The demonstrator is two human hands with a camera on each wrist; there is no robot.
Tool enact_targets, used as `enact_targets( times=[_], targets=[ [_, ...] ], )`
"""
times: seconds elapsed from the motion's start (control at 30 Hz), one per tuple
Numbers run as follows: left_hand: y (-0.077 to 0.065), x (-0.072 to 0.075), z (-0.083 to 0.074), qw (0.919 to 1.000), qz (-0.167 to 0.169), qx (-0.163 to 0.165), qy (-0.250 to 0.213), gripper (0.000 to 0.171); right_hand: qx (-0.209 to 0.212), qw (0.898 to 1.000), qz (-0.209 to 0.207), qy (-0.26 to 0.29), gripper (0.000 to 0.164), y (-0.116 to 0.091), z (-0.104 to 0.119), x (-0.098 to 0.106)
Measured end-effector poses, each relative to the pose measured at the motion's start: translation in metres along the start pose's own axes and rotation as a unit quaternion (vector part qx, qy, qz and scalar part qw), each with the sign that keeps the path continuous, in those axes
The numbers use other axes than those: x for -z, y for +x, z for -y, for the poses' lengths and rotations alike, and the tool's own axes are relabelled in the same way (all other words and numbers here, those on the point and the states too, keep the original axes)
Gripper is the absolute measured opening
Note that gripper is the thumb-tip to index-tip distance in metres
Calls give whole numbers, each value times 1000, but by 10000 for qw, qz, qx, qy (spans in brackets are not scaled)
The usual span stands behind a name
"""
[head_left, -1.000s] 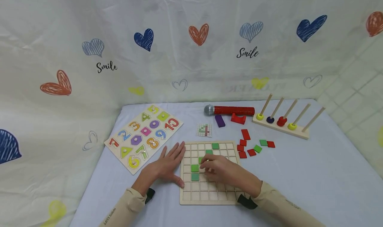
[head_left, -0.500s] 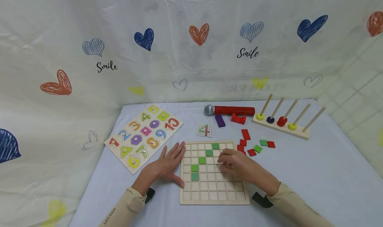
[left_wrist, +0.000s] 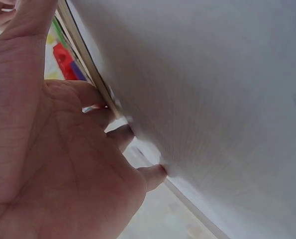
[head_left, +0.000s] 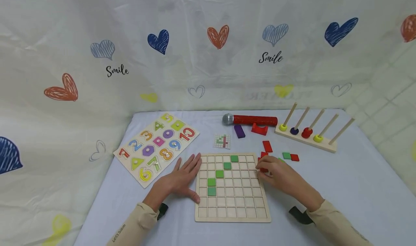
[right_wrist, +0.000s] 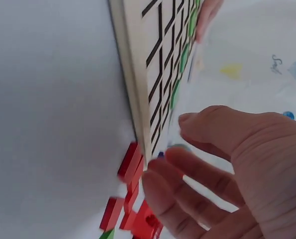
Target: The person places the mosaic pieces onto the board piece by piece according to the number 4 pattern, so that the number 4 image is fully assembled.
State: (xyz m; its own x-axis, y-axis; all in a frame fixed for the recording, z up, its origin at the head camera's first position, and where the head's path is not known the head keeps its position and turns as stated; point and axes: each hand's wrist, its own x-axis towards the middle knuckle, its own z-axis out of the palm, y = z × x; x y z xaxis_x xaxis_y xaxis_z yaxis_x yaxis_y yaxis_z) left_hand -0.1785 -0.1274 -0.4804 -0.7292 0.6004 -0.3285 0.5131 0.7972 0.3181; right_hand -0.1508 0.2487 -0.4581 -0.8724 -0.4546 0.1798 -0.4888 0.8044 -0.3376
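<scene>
A square wooden grid board (head_left: pixel 231 202) lies on the white-covered table, with several green tiles (head_left: pixel 211 182) set in its cells in a roughly diagonal line. My left hand (head_left: pixel 182 179) is spread along the board's left edge, thumb and fingers touching it. Past the right edge, my right hand (head_left: pixel 282 175) hovers over a group of loose red tiles (head_left: pixel 267 146) and partly hides them. In the right wrist view its fingers are loosely bent, with nothing between them. Red tiles (right_wrist: pixel 130 162) show just below its fingertips there. A small printed grid card (head_left: pixel 222 141) lies behind the board.
A number puzzle board (head_left: pixel 156 148) lies at left. Behind are a red microphone (head_left: pixel 255 120), a purple block (head_left: pixel 239 131) and a red arch block (head_left: pixel 259 129). A peg stand with rings (head_left: pixel 305 139) stands at back right. One loose green tile (head_left: pixel 286 155) touches a red one.
My right hand has moved right, from above the middle of the grid board to the loose red tiles, uncovering the green tiles. My left hand has stayed at the board's left edge.
</scene>
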Motion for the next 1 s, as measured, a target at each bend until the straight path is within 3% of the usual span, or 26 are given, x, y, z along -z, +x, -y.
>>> enact_targets(
  times=[0.13,0.23,0.37,0.57,1.0],
  targets=[
    [0,0,0,10000,-13,-11,-11,138,-269,9985,-181,-445,37,-2,-16,3],
    [0,-1,1,10000,-16,-12,12,138,-715,9960,-198,-501,46,-2,-31,7],
    [1,-1,2,10000,-4,-15,17,138,-1144,9931,-62,-229,40,-3,-52,11],
    [1,0,1,10000,8,-15,-9,137,-1123,9936,77,26,24,-6,-74,9],
    [0,0,-1,10000,-2,6,-47,137,-1009,9948,0,151,19,-5,-85,13]
  ],
)
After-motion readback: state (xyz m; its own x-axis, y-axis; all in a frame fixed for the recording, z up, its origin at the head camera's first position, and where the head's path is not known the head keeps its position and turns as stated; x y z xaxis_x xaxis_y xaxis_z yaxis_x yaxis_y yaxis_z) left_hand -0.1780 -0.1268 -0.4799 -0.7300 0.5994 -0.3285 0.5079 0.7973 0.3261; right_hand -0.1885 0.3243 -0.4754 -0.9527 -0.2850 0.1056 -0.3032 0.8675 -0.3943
